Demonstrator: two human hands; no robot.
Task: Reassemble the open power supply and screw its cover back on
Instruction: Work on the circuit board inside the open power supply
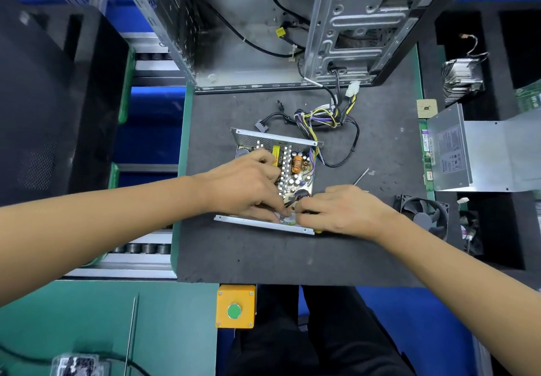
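The open power supply (pixel 295 167) lies in the middle of the dark mat, its circuit board exposed and its wire bundle (pixel 322 118) trailing away from me. My left hand (pixel 246 185) lies over the left of the board, with curled fingertips pinching a black wire (pixel 294 200) at the near edge. My right hand (pixel 339 211) meets it at the near right corner, fingers curled. A screwdriver passes through this hand: its shaft (pixel 361 176) sticks out on the far side and its yellow handle end (pixel 317 231) on the near side. The silver cover (pixel 480 156) sits at the right.
An open computer case (pixel 263 38) stands at the back of the mat. A black fan (pixel 423 214) lies right of my right hand. A heatsink (pixel 462 80) sits at far right, and a yellow box with a green button (pixel 235 307) is at the table's front edge.
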